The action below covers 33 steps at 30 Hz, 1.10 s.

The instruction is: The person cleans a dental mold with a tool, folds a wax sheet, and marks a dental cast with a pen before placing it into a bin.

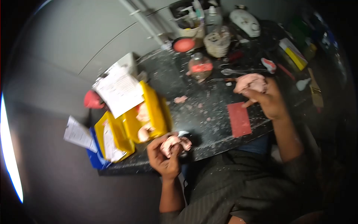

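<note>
My left hand (164,158) is closed around a pink dental cast (171,145) at the bench's front edge, beside the yellow trays. Over the right part of the bench, my right hand (274,102) grips another pink dental cast (250,83), thumb and fingers on its side. Just below that hand lies a flat red wax sheet (239,121), close to the front edge. Fine detail on both casts is blurred.
Yellow trays (158,115) hold papers (121,91) and more pink pieces (144,132). A glass jar (200,67), a spoon-like tool (233,71), a cup (217,43) and bottles (212,18) stand or lie farther back. Pink scraps (181,99) litter the dark bench (209,130).
</note>
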### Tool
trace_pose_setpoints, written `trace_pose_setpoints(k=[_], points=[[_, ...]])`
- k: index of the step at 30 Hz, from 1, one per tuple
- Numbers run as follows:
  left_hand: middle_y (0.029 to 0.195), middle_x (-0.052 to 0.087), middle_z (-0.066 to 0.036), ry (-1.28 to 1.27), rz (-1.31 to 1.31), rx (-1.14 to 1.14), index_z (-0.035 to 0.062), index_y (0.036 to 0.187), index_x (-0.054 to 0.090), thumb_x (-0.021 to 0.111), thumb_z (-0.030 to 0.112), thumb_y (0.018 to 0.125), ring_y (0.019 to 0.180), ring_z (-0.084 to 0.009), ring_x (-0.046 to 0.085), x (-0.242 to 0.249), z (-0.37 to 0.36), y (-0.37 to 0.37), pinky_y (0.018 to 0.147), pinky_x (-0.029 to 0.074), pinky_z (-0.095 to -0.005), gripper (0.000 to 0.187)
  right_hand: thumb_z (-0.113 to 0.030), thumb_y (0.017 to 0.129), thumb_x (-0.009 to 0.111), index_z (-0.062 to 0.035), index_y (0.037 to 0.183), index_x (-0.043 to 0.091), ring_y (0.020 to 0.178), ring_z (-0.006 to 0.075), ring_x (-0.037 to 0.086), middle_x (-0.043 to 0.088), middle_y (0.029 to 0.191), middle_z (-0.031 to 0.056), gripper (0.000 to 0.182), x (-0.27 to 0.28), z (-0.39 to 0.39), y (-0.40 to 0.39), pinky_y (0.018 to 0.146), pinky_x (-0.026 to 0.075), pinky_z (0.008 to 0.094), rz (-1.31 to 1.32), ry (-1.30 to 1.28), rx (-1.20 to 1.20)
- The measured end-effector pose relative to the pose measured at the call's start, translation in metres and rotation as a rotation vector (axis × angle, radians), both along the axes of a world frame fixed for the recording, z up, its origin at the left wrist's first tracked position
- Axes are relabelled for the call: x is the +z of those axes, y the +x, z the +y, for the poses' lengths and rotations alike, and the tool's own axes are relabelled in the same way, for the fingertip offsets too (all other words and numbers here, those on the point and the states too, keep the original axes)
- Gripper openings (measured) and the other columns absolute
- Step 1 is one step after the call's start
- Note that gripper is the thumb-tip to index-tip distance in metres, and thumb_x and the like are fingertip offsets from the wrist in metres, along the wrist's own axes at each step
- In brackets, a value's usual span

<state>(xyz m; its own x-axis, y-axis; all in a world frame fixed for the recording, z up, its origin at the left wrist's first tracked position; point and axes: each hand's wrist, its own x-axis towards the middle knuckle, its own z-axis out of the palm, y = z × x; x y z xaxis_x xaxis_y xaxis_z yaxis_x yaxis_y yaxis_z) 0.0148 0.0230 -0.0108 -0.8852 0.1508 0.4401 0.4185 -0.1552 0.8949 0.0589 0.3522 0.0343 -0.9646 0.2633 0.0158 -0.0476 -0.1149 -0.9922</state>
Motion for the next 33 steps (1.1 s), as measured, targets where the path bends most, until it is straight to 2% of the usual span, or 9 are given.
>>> trace_pose_setpoints(k=[5, 8, 11, 14, 20, 23, 25, 29, 33], points=[[0.107, 0.065, -0.024, -0.037, -0.030, 0.031, -0.0008, 0.116, 0.047, 0.072, 0.004, 0.089, 0.100, -0.0302, 0.067, -0.004, 0.004, -0.003, 0.090, 0.054, -0.0380, 0.037, 0.003, 0.091, 0.065, 0.0048, 0.126, 0.059, 0.096, 0.0163, 0.071, 0.070, 0.111, 0.0115, 0.036, -0.011, -0.005, 0.002, 0.065, 0.063, 0.0282, 0.079, -0.016, 0.023], [0.108, 0.064, -0.026, -0.063, -0.060, 0.062, 0.0022, 0.121, 0.046, 0.073, 0.008, 0.089, 0.090, -0.0264, 0.067, -0.015, -0.007, -0.004, 0.083, 0.056, -0.0357, 0.042, 0.000, 0.089, 0.069, 0.0023, 0.114, 0.058, 0.091, 0.0080, 0.065, 0.064, 0.103, 0.0048, 0.027, -0.016, -0.005, 0.002, 0.071, 0.057, 0.0224, 0.084, 0.077, -0.076], [0.108, 0.064, -0.026, -0.060, -0.087, 0.107, 0.0030, 0.122, 0.045, 0.076, 0.012, 0.088, 0.091, -0.0275, 0.067, -0.015, -0.006, -0.002, 0.084, 0.057, -0.0369, 0.048, 0.004, 0.086, 0.069, 0.0006, 0.109, 0.056, 0.090, 0.0070, 0.062, 0.061, 0.101, 0.0033, 0.027, -0.007, -0.004, 0.005, 0.077, 0.054, 0.0232, 0.000, 0.045, -0.047], [0.109, 0.064, -0.026, -0.076, -0.114, 0.118, 0.0034, 0.123, 0.044, 0.076, 0.014, 0.088, 0.089, -0.0273, 0.068, -0.019, -0.009, -0.003, 0.080, 0.058, -0.0363, 0.049, 0.011, 0.082, 0.062, 0.0008, 0.111, 0.056, 0.093, 0.0095, 0.063, 0.061, 0.101, 0.0040, 0.031, -0.016, -0.001, 0.005, 0.081, 0.054, 0.0260, 0.077, 0.183, -0.060], [0.112, 0.061, -0.027, -0.165, -0.092, 0.132, 0.0042, 0.126, 0.043, 0.075, 0.012, 0.089, 0.081, -0.0275, 0.069, -0.018, -0.010, -0.005, 0.074, 0.059, -0.0362, 0.049, 0.018, 0.079, 0.050, 0.0019, 0.110, 0.057, 0.101, 0.0146, 0.066, 0.067, 0.106, 0.0103, 0.035, -0.021, -0.004, 0.006, 0.089, 0.053, 0.0283, 0.104, 0.090, -0.046], [0.111, 0.061, -0.026, -0.171, -0.118, 0.130, 0.0031, 0.125, 0.045, 0.075, 0.013, 0.089, 0.087, -0.0272, 0.068, -0.015, -0.009, -0.003, 0.079, 0.058, -0.0363, 0.048, 0.020, 0.079, 0.053, 0.0017, 0.108, 0.060, 0.099, 0.0158, 0.066, 0.068, 0.106, 0.0102, 0.034, -0.018, -0.001, 0.006, 0.088, 0.053, 0.0285, 0.097, 0.158, -0.063], [0.112, 0.061, -0.025, -0.177, -0.110, 0.138, 0.0026, 0.125, 0.046, 0.075, 0.013, 0.089, 0.089, -0.0272, 0.068, -0.014, -0.007, -0.003, 0.082, 0.057, -0.0367, 0.048, 0.020, 0.079, 0.058, 0.0018, 0.105, 0.062, 0.099, 0.0157, 0.066, 0.069, 0.104, 0.0095, 0.032, -0.015, 0.002, 0.005, 0.087, 0.052, 0.0289, 0.109, 0.323, -0.004], [0.089, 0.067, -0.018, -0.201, -0.135, 0.130, 0.0034, 0.123, 0.048, 0.075, 0.017, 0.090, 0.094, -0.0276, 0.065, -0.009, -0.005, -0.004, 0.096, 0.048, -0.0424, 0.045, 0.020, 0.079, 0.061, 0.0015, 0.104, 0.064, 0.098, 0.0145, 0.066, 0.070, 0.102, 0.0083, 0.031, -0.017, -0.002, 0.005, 0.086, 0.052, 0.0285, 0.064, 0.272, -0.005], [0.091, 0.067, -0.018, -0.217, -0.090, 0.145, 0.0033, 0.122, 0.048, 0.074, 0.016, 0.090, 0.095, -0.0277, 0.064, -0.010, -0.002, -0.006, 0.097, 0.047, -0.0428, 0.044, 0.020, 0.077, 0.060, 0.0009, 0.106, 0.065, 0.096, 0.0142, 0.067, 0.071, 0.101, 0.0076, 0.035, -0.018, 0.000, 0.006, 0.083, 0.052, 0.0278, 0.079, 0.302, 0.010]])
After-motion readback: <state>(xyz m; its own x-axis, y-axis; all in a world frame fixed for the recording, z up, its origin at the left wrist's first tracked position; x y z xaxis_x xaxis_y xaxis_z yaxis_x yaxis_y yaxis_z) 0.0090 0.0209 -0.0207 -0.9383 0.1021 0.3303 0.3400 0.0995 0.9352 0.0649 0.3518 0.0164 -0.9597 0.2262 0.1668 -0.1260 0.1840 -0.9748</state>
